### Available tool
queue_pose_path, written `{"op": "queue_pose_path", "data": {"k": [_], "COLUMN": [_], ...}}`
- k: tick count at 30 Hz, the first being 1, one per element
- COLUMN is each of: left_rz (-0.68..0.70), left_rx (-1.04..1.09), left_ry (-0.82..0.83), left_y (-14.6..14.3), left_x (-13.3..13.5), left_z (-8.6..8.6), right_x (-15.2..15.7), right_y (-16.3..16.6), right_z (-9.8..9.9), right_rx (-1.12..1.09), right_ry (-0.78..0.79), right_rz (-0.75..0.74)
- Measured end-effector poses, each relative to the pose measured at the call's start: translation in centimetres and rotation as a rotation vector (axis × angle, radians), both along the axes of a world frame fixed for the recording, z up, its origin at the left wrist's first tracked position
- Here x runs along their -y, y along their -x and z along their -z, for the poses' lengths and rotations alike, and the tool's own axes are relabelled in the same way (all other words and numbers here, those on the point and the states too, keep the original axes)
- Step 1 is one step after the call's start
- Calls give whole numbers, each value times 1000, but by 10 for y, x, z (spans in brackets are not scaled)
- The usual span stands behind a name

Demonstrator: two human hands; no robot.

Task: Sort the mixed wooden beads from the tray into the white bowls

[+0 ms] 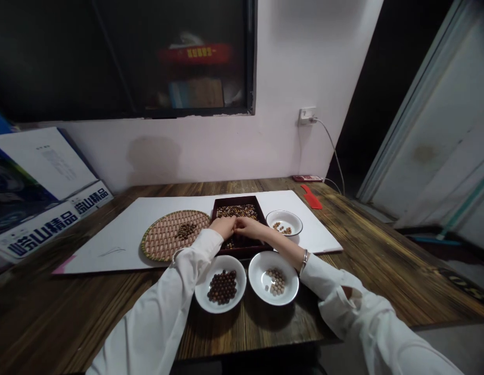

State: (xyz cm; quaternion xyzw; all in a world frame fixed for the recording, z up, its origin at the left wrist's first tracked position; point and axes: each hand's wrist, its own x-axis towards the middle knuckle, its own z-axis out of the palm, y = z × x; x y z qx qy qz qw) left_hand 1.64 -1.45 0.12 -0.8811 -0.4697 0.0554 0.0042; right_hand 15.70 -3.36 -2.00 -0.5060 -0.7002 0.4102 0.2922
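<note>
My left hand [225, 227] and my right hand [247, 228] meet over a dark square tray [261, 209] holding many mixed small beads [242, 210]. Both hands have curled fingers, and whatever lies between the fingertips is too small to make out. Left of the tray, a round woven mat [159, 237] carries a small pile of brown beads [186, 230]. Nearest me stand two white bowls: the left bowl [237, 265] contains dark brown beads [222, 287], the right bowl [257, 271] pale beads [277, 281]. A third white bowl [296, 221] with a few orange-brown beads [283, 228] sits right of the tray.
A white board [120, 229] lies under the mat and tray on the wooden table [70, 307]. To its right is a red comb-like object [311, 197]. A phone [306, 178] is cabled to a wall socket [307, 116]. Printed boxes [46, 182] stand at the left.
</note>
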Motion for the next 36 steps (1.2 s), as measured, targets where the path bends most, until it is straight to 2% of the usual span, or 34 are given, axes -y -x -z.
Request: {"op": "queue_pose_path", "data": {"k": [6,10,15,25,36], "left_rz": [32,105,203,282,207], "left_rx": [25,104,146,198,164], "left_ry": [-23,-97,-76,-152,-138], "left_y": [1,0,-2,-1,-4], "left_x": [-2,-3,-4,-6,-9], "left_z": [0,-1,1,4,9], "right_x": [-2,-2,1,7,10], "right_y": [0,-3,-4,-4,-1], "right_z": [2,0,-3,-13,-16], "right_rx": [84,149,229,269,157], "right_ry": [-69,-151,-192,-174,-76], "right_rz": [82,194,260,250,198]}}
